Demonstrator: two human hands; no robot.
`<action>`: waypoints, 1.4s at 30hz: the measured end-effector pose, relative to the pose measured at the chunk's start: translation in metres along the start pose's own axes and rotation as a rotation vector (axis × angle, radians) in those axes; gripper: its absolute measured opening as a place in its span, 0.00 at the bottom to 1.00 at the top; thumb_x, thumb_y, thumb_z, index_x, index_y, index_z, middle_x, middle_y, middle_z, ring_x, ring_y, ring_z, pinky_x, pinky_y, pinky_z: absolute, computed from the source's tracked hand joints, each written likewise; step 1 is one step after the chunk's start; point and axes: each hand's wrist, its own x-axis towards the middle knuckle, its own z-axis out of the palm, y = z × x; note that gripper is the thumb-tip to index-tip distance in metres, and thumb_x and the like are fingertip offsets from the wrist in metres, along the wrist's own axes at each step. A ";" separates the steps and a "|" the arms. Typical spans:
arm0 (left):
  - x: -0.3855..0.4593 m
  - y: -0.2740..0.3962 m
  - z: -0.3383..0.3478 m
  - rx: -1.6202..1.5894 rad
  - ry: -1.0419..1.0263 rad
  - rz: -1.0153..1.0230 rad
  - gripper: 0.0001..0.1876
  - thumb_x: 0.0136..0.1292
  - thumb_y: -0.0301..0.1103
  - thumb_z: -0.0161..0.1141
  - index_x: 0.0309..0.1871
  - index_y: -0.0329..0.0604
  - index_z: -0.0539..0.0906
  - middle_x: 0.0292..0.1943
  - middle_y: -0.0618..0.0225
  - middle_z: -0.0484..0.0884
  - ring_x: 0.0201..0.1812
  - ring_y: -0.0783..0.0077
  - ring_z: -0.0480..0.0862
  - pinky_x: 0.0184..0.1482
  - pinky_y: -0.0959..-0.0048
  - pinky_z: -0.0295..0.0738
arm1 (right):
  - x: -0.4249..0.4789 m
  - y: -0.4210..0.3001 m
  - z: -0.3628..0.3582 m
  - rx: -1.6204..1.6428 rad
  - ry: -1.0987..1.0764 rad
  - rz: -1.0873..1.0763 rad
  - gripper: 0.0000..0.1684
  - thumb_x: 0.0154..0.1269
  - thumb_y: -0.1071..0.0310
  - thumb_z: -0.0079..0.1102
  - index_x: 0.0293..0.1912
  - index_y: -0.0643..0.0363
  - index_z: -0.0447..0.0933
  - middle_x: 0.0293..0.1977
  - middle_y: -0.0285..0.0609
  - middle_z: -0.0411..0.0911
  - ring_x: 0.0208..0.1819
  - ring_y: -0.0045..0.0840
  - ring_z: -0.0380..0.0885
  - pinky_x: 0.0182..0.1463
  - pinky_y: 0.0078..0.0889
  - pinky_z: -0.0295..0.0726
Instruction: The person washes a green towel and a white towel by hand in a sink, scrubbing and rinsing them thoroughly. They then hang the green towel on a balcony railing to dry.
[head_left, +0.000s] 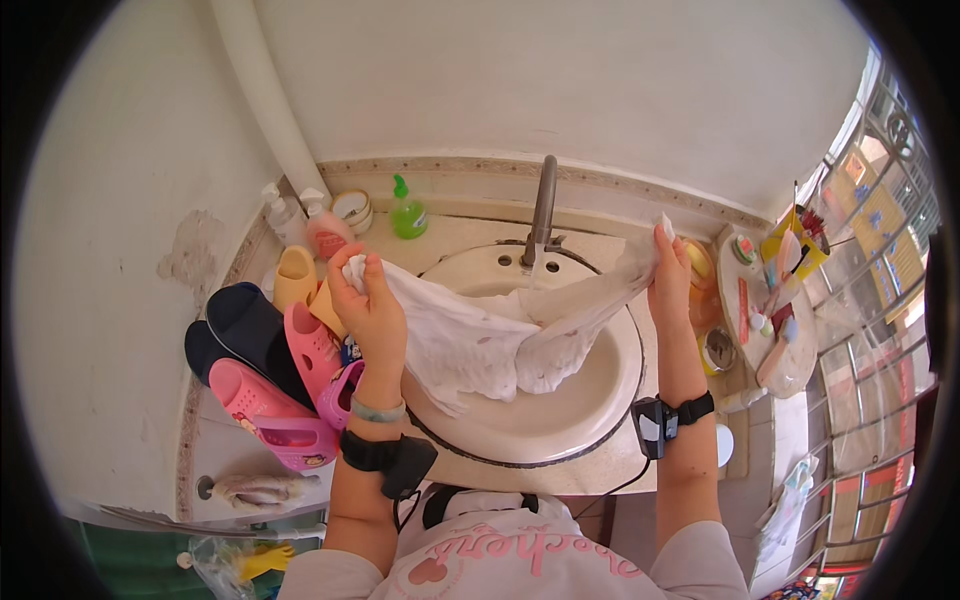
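Observation:
A wet white cloth (480, 337), perhaps a garment, is stretched between my two hands over the white washbasin (600, 405). My left hand (371, 300) grips a bunched end of it, left of the basin. At the other end, my right hand (670, 266) pinches a thin, see-through corner and stands higher and to the right. The middle sags low into the basin, with small dark spots on it. Behind the cloth rises a grey faucet (546, 195); what looks like water runs down from its spout onto the cloth.
Pink, yellow and dark clogs (262, 360) pile up left of the basin. A green pump bottle (408, 214) and a pink pump bottle (328, 229) stand on the back counter. Brushes and a yellow holder (791, 247) crowd the right ledge, beside a barred window (862, 360).

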 end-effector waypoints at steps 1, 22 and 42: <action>0.002 0.001 0.001 -0.019 -0.007 -0.009 0.07 0.62 0.29 0.50 0.42 0.38 0.71 0.32 0.73 0.69 0.31 0.82 0.68 0.33 0.84 0.64 | 0.002 -0.005 -0.002 0.018 -0.014 -0.017 0.13 0.62 0.62 0.53 0.43 0.60 0.70 0.33 0.32 0.73 0.33 0.13 0.71 0.36 0.19 0.71; 0.071 0.104 0.078 -0.641 -0.228 -0.264 0.07 0.58 0.29 0.52 0.40 0.43 0.72 0.29 0.79 0.68 0.29 0.87 0.65 0.25 0.83 0.60 | -0.051 0.089 0.050 -1.093 -0.761 -0.010 0.31 0.44 0.53 0.68 0.46 0.59 0.70 0.37 0.52 0.73 0.38 0.41 0.72 0.46 0.35 0.70; 0.094 0.097 0.058 -0.536 0.071 -0.113 0.10 0.62 0.28 0.51 0.46 0.40 0.69 0.37 0.72 0.71 0.35 0.81 0.70 0.34 0.80 0.67 | -0.045 0.114 0.005 -0.688 -0.703 0.269 0.17 0.56 0.60 0.58 0.38 0.64 0.75 0.28 0.33 0.74 0.30 0.17 0.71 0.35 0.21 0.70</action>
